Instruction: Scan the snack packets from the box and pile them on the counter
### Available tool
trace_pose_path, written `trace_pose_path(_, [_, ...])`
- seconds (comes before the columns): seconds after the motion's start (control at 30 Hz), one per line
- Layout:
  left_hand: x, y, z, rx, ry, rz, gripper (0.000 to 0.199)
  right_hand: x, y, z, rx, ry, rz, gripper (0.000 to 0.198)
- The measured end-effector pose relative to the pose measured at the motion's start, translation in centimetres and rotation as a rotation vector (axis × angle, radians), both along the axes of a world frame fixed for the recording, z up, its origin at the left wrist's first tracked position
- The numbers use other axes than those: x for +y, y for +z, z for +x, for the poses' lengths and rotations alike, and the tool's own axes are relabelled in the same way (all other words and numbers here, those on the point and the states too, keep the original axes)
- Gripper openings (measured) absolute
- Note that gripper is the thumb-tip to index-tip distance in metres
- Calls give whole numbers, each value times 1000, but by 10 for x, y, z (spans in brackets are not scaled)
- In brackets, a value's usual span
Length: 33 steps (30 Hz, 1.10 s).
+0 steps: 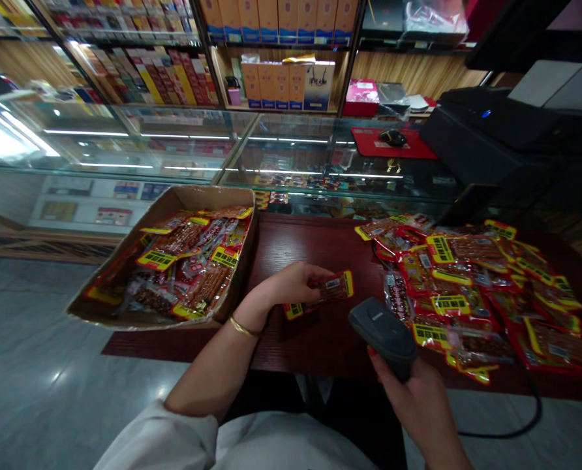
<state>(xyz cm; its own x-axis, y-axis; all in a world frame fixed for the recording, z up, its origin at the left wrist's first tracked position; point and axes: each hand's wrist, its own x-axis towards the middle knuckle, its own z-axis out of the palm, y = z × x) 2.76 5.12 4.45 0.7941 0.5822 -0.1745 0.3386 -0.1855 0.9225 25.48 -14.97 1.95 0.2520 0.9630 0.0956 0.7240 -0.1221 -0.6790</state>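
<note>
My left hand (295, 284) is closed around a snack packet (336, 287) with yellow and red ends and brown sticks inside, low over the dark red table (291, 241). A barcode label shows on the packet's upper face. In my right hand (413, 385) is a dark grey barcode scanner (383, 329), its head pointing up and left toward the packet. Left of my left hand, a cardboard box (161, 194) holds many similar packets. Right of the scanner, a loose pile of snack packets (452, 305) covers the table.
Behind the table stands a glass display counter (252, 143). A red mouse pad (393, 145) with a black mouse (393, 137) lies on it, beside a dark register (506, 140). The scanner's black cable (530, 405) loops at the right. Stocked shelves line the back wall.
</note>
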Motion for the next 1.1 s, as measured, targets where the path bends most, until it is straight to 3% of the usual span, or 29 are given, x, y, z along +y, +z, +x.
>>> trace_pose_path(0.1, [1,-3,0,-11,32,-42,62,-1,1,0,11,-7,9,45])
trace_pose_path(0.2, [3,-4,3,-59,160,-103,60,-5,2,0,58,-11,30,41])
trace_pose_path(0.33, [6,-3,16,-204,421,-359,62,-13,4,6,147,-14,62,32])
trace_pose_path(0.43, [8,5,42,-274,494,-508,65,-21,2,13,196,-88,80,29])
trace_pose_path(0.57, [15,26,111,-331,399,-582,50,-32,-5,22,267,-131,41,27])
trace_pose_path(0.7, [35,51,213,-395,303,-648,24,-39,-7,25,305,-213,66,30])
trace_pose_path(0.8, [51,69,281,-399,260,-767,19,-39,-4,21,321,-277,89,34])
trace_pose_path(0.9, [57,79,317,-378,255,-811,19,-38,-1,20,314,-298,105,39])
trace_pose_path(1.0, [48,75,304,-396,294,-756,14,-40,-4,24,264,-247,91,39])
trace_pose_path(1.1, [26,68,236,-441,314,-540,25,-47,-15,33,206,-150,26,41])
